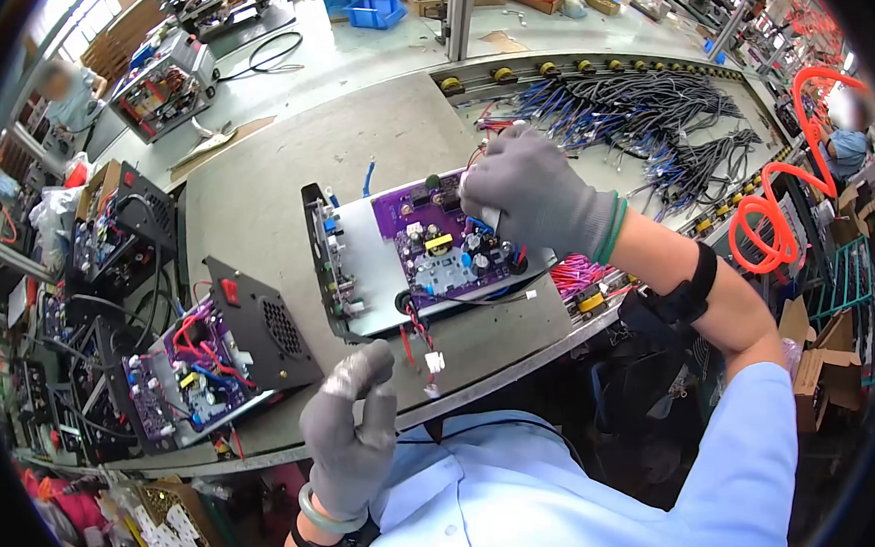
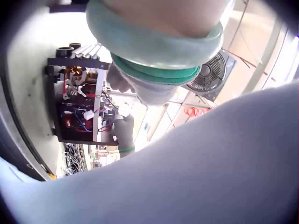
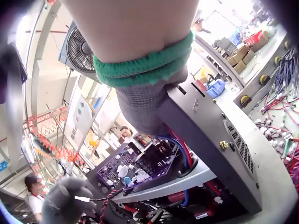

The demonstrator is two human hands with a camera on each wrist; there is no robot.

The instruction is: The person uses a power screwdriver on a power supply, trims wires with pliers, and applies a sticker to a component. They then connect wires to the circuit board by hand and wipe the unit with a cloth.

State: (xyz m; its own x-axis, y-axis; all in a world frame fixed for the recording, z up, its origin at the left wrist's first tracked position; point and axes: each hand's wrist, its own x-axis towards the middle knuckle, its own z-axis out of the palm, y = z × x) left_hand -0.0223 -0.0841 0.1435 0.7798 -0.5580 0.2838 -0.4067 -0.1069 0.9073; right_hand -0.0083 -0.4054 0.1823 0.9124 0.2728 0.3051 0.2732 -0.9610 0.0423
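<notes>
Our gloved right hand (image 1: 537,194) curls closed over the far end of the one open grey metal chassis (image 1: 373,260), which carries one purple circuit board (image 1: 443,259) and lies mid-bench. Our left hand (image 1: 347,438) hovers apart, fingers curled; we cannot tell whether it holds anything.

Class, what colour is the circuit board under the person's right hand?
Purple; the circuit board under the right hand shows best in the head view.

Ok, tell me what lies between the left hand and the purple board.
In the head view, a red-and-black twisted wire ending in a white connector runs over the grey bench between the left hand and the purple board.
</notes>
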